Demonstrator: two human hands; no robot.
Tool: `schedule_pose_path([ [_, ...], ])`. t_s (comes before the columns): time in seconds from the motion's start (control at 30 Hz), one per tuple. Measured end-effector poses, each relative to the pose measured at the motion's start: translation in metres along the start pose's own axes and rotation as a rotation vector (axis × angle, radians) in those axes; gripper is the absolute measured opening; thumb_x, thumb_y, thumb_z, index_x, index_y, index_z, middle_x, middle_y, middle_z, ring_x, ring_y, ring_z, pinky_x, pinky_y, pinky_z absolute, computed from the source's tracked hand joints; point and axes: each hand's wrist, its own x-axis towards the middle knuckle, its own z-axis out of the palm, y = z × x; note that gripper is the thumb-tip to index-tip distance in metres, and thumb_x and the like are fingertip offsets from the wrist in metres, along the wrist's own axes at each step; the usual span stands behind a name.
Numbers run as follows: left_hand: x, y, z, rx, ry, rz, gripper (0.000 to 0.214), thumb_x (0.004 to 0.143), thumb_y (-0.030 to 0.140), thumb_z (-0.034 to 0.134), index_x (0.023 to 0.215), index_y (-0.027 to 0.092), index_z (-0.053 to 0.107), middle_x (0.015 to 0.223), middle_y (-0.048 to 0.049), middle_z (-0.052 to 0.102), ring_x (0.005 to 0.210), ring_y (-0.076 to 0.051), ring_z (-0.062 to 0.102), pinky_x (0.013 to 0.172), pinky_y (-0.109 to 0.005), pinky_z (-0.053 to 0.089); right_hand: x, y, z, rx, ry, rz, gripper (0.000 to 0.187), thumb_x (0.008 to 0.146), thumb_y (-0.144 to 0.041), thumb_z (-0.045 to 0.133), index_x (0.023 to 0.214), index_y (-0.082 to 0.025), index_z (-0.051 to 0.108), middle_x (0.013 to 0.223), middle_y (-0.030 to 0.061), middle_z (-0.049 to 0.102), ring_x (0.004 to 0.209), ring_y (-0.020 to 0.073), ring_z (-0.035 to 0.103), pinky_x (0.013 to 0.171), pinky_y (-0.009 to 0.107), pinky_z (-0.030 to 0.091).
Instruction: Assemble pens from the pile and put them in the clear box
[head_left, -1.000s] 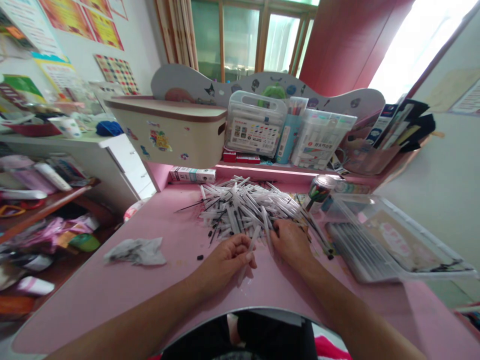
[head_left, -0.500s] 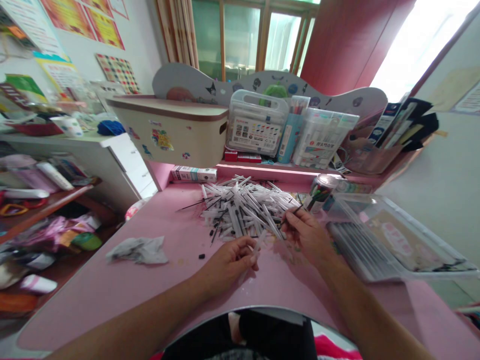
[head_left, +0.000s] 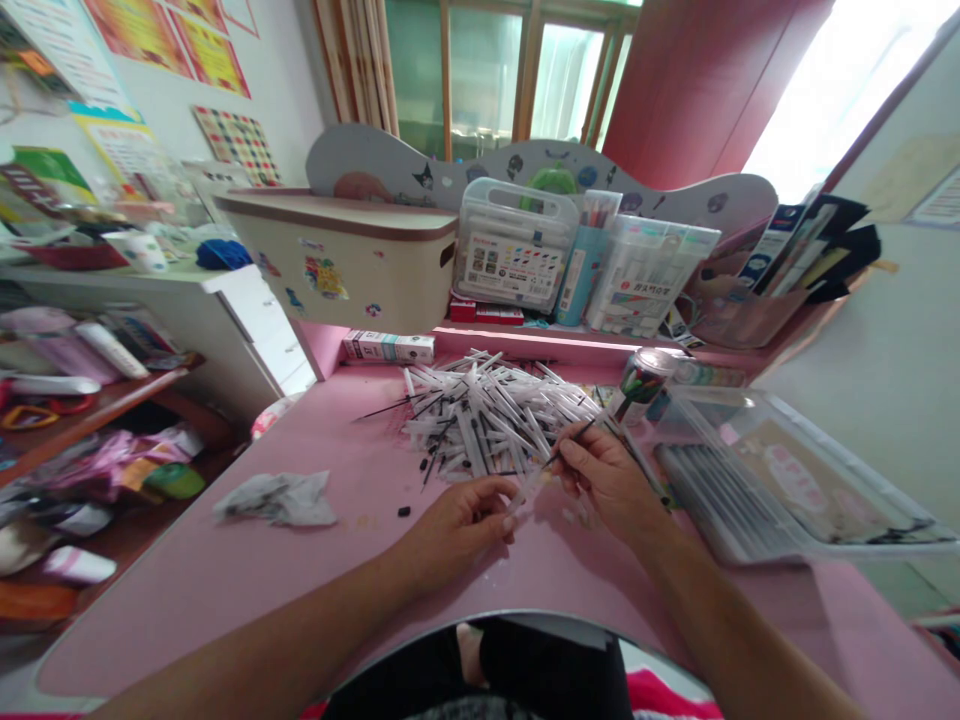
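My left hand (head_left: 466,520) is closed on a clear pen barrel (head_left: 528,488), tilted up towards the right. Between the fingertips of my right hand (head_left: 604,468) is a thin dark pen refill (head_left: 553,460). Its lower end points at the upper end of the barrel; I cannot tell whether it has entered. Just behind both hands lies a heap of clear and white pen parts (head_left: 480,415), with dark refills and small black pieces mixed in. One small black piece (head_left: 404,511) lies apart, left of my left hand.
A crumpled tissue (head_left: 277,498) lies on the pink desk (head_left: 187,590) at left. To the right are an open clear plastic case (head_left: 750,540) holding grey sticks and a can-shaped container (head_left: 646,378). A lidded beige bin (head_left: 345,270) and marker cases (head_left: 514,250) stand on the shelf behind.
My right hand has brought the dark refill left and down to the top of the clear barrel. The left hand has stayed nearly in place, with the barrel tilted slightly further right.
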Motion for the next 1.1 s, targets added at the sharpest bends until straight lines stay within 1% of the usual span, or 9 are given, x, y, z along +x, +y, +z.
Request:
schedule_pose_path([
  [0.27, -0.001, 0.001, -0.002, 0.012, -0.006, 0.014, 0.035, 0.071, 0.040, 0.078, 0.094, 0.015, 0.070, 0.066, 0.0011, 0.059, 0.060, -0.011, 0.049, 0.058, -0.023, 0.040, -0.002, 0.003, 0.000, 0.077, -0.055, -0.001, 0.032, 0.071, -0.042, 0.080, 0.081, -0.020, 0.059, 0.055, -0.0072, 0.053, 0.042, 0.0067, 0.046, 0.040, 0.018, 0.035],
  [0.4, -0.001, 0.000, -0.004, 0.032, -0.015, 0.031, 0.031, 0.074, 0.036, 0.076, 0.095, 0.015, 0.071, 0.067, 0.0008, 0.059, 0.061, -0.011, 0.050, 0.059, -0.022, 0.041, -0.004, 0.005, 0.002, 0.009, -0.129, 0.006, 0.026, 0.075, -0.041, 0.076, 0.082, -0.019, 0.064, 0.051, -0.0073, 0.049, 0.041, 0.0069, 0.044, 0.040, 0.019, 0.033],
  [0.5, -0.002, 0.003, -0.009, 0.037, -0.028, 0.058, 0.027, 0.076, 0.035, 0.075, 0.095, 0.016, 0.071, 0.073, -0.0016, 0.063, 0.067, -0.013, 0.055, 0.064, -0.024, 0.045, -0.006, 0.008, 0.004, -0.013, -0.210, 0.012, 0.035, 0.077, -0.040, 0.074, 0.105, -0.021, 0.065, 0.059, -0.0074, 0.050, 0.042, 0.0060, 0.043, 0.040, 0.019, 0.033],
  [0.6, -0.003, 0.012, -0.016, -0.009, 0.067, 0.098, 0.020, 0.078, 0.033, 0.075, 0.089, 0.017, 0.069, 0.080, -0.0021, 0.064, 0.068, -0.012, 0.057, 0.063, -0.023, 0.048, -0.007, 0.011, 0.005, -0.001, -0.230, 0.002, 0.053, 0.077, -0.039, 0.073, 0.126, -0.028, 0.055, 0.078, -0.0053, 0.054, 0.046, 0.0052, 0.043, 0.040, 0.019, 0.035],
  [0.7, -0.003, 0.023, -0.023, -0.051, 0.166, 0.161, 0.018, 0.080, 0.032, 0.073, 0.091, 0.019, 0.067, 0.084, -0.0007, 0.064, 0.062, -0.010, 0.054, 0.056, -0.022, 0.048, -0.010, 0.013, 0.010, -0.248, -0.194, -0.072, 0.037, 0.084, -0.032, 0.065, 0.121, -0.026, 0.059, 0.082, -0.0022, 0.055, 0.057, 0.0086, 0.049, 0.050, 0.021, 0.043],
  [0.77, 0.000, 0.027, -0.027, -0.081, 0.223, 0.220, 0.019, 0.079, 0.031, 0.074, 0.092, 0.019, 0.066, 0.083, -0.0005, 0.065, 0.065, -0.011, 0.055, 0.056, -0.022, 0.050, -0.015, 0.014, 0.017, -0.531, -0.211, -0.213, 0.024, 0.087, -0.024, 0.061, 0.111, -0.022, 0.066, 0.088, 0.0018, 0.059, 0.076, 0.0136, 0.056, 0.068, 0.027, 0.049],
  [0.87, 0.003, 0.026, -0.032, -0.073, 0.286, 0.299, 0.016, 0.080, 0.027, 0.072, 0.091, 0.017, 0.066, 0.079, -0.0010, 0.066, 0.069, -0.011, 0.056, 0.061, -0.020, 0.050, -0.021, 0.016, 0.030, -0.902, -0.316, -0.435, 0.019, 0.092, -0.019, 0.056, 0.106, -0.021, 0.070, 0.103, 0.0066, 0.062, 0.100, 0.0201, 0.054, 0.090, 0.036, 0.045],
  [1.0, 0.005, 0.023, -0.032, -0.135, 0.288, 0.293, 0.019, 0.080, 0.028, 0.072, 0.093, 0.017, 0.064, 0.075, 0.0000, 0.066, 0.063, -0.010, 0.056, 0.058, -0.021, 0.050, -0.024, 0.029, 0.043, -1.257, -0.349, -0.569, 0.025, 0.098, -0.024, 0.051, 0.118, -0.025, 0.066, 0.100, 0.0079, 0.059, 0.094, 0.0223, 0.051, 0.086, 0.038, 0.043],
  [1.1, 0.002, 0.024, -0.028, -0.174, 0.282, 0.264, 0.023, 0.077, 0.028, 0.074, 0.093, 0.017, 0.062, 0.073, 0.0008, 0.064, 0.060, -0.011, 0.055, 0.053, -0.021, 0.049, -0.022, 0.040, 0.046, -1.408, -0.327, -0.624, 0.026, 0.099, -0.029, 0.049, 0.120, -0.028, 0.064, 0.096, 0.0068, 0.058, 0.090, 0.0226, 0.049, 0.084, 0.039, 0.040],
])
